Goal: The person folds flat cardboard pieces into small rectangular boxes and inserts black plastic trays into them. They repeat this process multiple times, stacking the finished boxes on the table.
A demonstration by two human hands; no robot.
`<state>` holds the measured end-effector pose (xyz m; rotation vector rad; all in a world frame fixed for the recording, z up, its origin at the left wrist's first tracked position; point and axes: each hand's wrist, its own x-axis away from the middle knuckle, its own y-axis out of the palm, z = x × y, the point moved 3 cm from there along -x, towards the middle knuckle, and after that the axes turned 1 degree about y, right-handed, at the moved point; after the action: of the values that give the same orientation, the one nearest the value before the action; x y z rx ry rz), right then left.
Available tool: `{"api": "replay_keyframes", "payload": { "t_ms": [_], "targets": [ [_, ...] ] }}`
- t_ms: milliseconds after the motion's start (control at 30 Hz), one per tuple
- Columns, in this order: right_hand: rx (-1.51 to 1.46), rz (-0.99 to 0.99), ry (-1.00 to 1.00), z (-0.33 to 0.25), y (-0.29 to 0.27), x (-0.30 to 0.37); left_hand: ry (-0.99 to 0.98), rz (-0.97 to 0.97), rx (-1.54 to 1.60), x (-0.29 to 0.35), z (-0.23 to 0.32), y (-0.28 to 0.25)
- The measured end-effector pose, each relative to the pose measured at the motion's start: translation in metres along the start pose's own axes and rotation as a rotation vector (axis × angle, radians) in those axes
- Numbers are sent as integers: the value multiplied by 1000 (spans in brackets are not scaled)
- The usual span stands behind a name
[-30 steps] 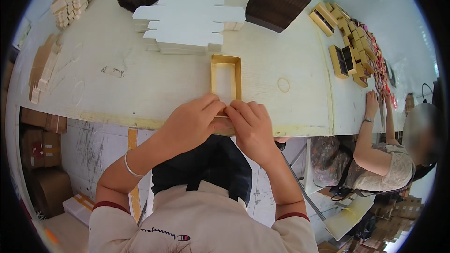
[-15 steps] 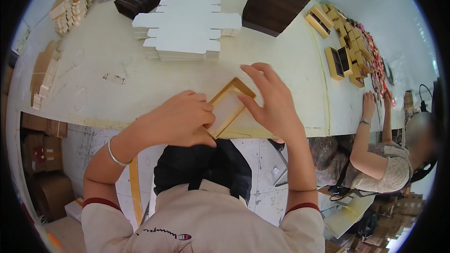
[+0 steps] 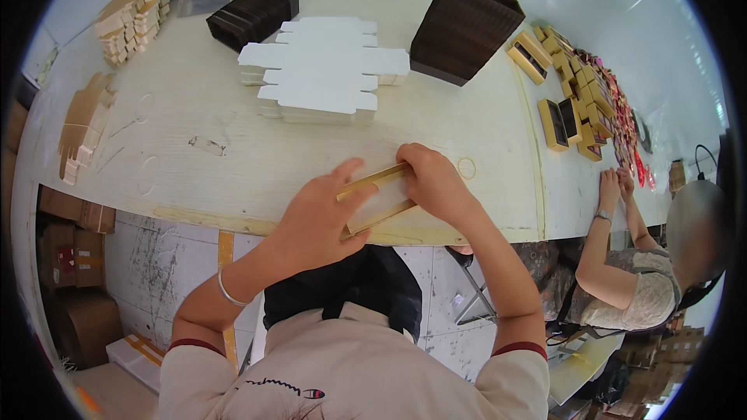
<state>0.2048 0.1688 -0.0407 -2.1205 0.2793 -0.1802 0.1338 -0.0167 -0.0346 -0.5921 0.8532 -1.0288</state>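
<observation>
A shallow open gold box (image 3: 379, 180) with a pale inside lies tilted at the near edge of the table, in front of me. My right hand (image 3: 437, 187) grips its right end, fingers curled over the rim. At the left end is my left hand (image 3: 317, 204), its fingers spread apart, one of them reaching over the inside of the box. Whether those fingertips touch it is hard to make out. Beyond both hands sits a stack of flat white die-cut box blanks (image 3: 319, 62).
Two dark brown stacks (image 3: 467, 27) (image 3: 253, 17) stand behind the blanks. Folded cardboard pieces (image 3: 87, 124) lie at the left. Gold boxes with dark insides (image 3: 560, 123) crowd the right, where a co-worker's hands (image 3: 615, 187) are busy. A yellowish rubber-band-like ring (image 3: 466, 168) shows beside my right hand.
My right hand has closed on the box's right end. The left hand has loosened, its fingers spreading. The box has turned so its length runs more sideways.
</observation>
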Motion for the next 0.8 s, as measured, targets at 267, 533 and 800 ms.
{"api": "replay_keyframes", "payload": {
  "t_ms": [267, 533, 800],
  "targets": [
    [257, 856, -258, 10, -144, -7, -95, 70, 146, 6, -22, 6],
    [688, 412, -171, 28, -213, -104, -108, 111, 158, 8, -20, 4],
    [341, 381, -153, 30, -249, -118, -95, 123, 185, 7, -23, 4]
  ]
}}
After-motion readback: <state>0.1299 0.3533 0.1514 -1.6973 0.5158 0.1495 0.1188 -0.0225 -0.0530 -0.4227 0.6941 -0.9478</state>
